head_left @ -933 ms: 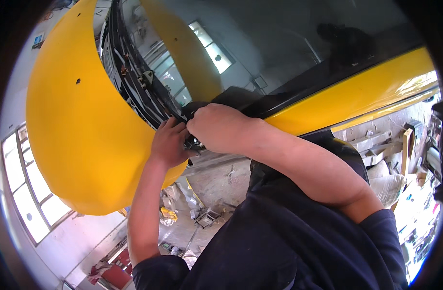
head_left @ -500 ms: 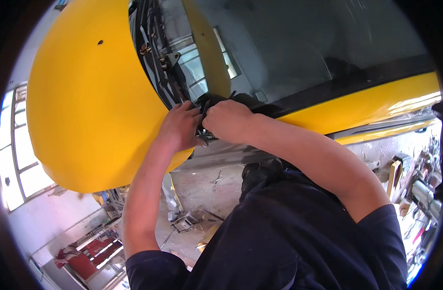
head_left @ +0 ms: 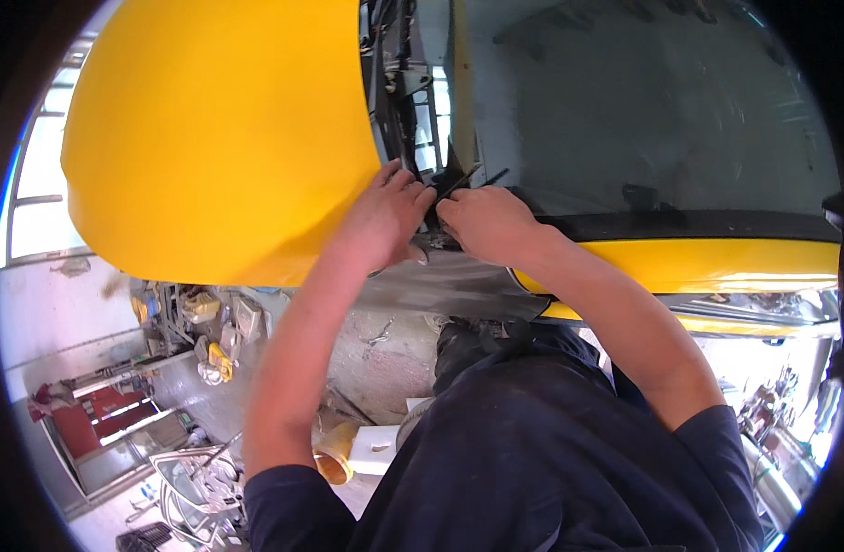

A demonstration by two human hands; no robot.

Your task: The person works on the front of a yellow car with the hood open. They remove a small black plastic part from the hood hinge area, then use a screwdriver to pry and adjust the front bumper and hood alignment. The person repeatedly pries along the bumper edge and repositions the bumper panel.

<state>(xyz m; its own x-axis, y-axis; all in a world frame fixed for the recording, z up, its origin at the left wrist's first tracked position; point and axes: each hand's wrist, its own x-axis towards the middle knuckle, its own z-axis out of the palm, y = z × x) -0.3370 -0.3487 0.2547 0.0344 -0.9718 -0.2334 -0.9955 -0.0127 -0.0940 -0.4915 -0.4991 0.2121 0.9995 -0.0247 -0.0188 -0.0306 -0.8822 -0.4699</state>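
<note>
**Black trim (head_left: 404, 115) at upper centre, lower end in a narrow gap between hands**

Left hand (head_left: 382, 216), above the centre of the frame: fingers loosely extended over the trim's lower end, thumb apart from them below. Right hand (head_left: 485, 218), just to its right: fingers curled in together, tips hidden; cannot tell whether clamped on anything. Just above the right knuckles, a thin black rod (head_left: 461, 182); cannot tell whether gripped.

From there, trim leading up and slightly left toward the top edge, long axis nearly upright in the frame. Left hand nearer, laid over the lower end; right hand just beside, on the glass side.

Farther out: yellow hood (head_left: 219, 138) across the upper left, dark windscreen (head_left: 643, 110) across the upper right, yellow body panel (head_left: 716, 260) along the right below the glass, dark grey panel (head_left: 440, 281) directly below the hands. Low in the frame, left of centre, yellow bucket (head_left: 344, 442) just beside a white box (head_left: 365, 460); red panels (head_left: 75, 431) at lower left.

Against the earlier frames: trim slanting there, nearly upright now; hands farther right in the frame, white box newly visible, hand postures much the same.
</note>
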